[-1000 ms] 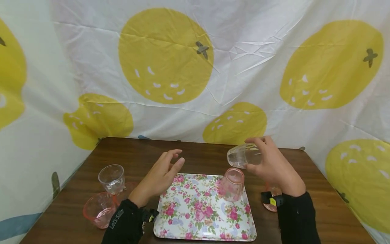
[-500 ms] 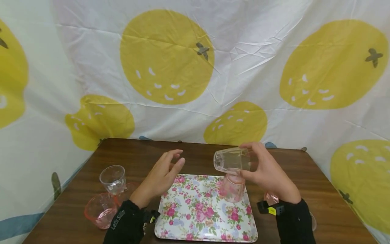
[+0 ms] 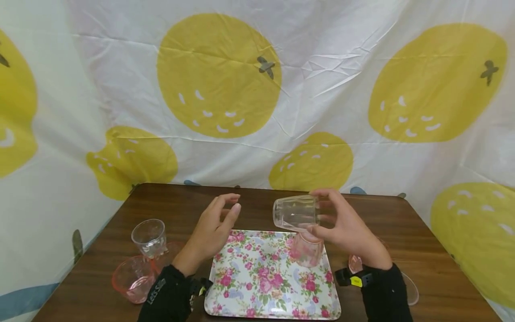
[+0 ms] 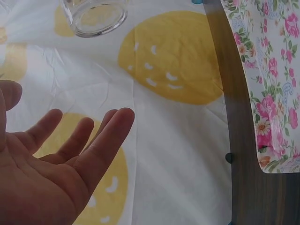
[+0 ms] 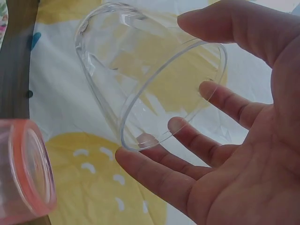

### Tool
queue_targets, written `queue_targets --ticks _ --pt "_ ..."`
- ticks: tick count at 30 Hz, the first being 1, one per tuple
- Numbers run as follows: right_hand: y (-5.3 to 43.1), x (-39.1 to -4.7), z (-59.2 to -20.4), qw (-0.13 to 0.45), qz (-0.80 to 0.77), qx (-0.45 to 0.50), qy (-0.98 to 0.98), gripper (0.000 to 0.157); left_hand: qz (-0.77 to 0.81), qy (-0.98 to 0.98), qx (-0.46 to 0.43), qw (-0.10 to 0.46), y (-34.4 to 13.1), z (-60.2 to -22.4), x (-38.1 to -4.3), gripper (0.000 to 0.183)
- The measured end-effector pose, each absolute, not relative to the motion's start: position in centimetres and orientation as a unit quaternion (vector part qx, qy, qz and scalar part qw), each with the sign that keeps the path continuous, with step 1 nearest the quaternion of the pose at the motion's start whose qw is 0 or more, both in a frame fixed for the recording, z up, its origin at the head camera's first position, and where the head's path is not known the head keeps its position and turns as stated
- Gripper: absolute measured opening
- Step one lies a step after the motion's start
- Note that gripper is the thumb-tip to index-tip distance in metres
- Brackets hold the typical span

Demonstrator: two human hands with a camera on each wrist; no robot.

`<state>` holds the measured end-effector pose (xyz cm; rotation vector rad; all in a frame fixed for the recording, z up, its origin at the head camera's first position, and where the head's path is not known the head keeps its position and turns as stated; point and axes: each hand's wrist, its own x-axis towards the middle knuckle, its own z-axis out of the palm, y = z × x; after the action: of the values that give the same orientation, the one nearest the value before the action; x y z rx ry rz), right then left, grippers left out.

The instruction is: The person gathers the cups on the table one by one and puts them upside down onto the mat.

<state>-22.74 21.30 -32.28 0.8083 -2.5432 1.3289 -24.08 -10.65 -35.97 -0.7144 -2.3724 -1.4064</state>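
My right hand (image 3: 350, 232) holds a clear drinking glass (image 3: 295, 212) near its rim, thumb on one side and fingers on the other. The glass lies on its side in the air, base pointing left, as the right wrist view shows the glass (image 5: 103, 70) with its mouth toward the palm. Just below it, an upside-down pink glass (image 3: 307, 252) stands at the back right of the floral tray (image 3: 237, 286). My left hand (image 3: 209, 235) hovers by the tray's left edge, fingers loosely spread. Nothing is in the left hand (image 4: 51, 183).
Left on the brown table (image 3: 193, 199) stand a clear glass (image 3: 149, 237) and a pink glass (image 3: 134, 279), with another pink one partly hidden by the left arm. Pink and clear glassware (image 3: 411, 288) shows around the right forearm. A fruit-print cloth (image 3: 225, 165) hangs behind.
My right hand has carried the clear glass left, from right of the pink glass to above it, turning it nearly level. The left hand has hardly moved.
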Motion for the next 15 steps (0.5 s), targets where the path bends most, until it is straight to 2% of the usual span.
queue_targets --ticks 15 --pt "19.8 -22.5 -32.5 0.014 0.513 0.286 -0.809 0.066 -0.533 -0.795 -0.266 0.115 -10.2 -35.9 -24.0 0.040"
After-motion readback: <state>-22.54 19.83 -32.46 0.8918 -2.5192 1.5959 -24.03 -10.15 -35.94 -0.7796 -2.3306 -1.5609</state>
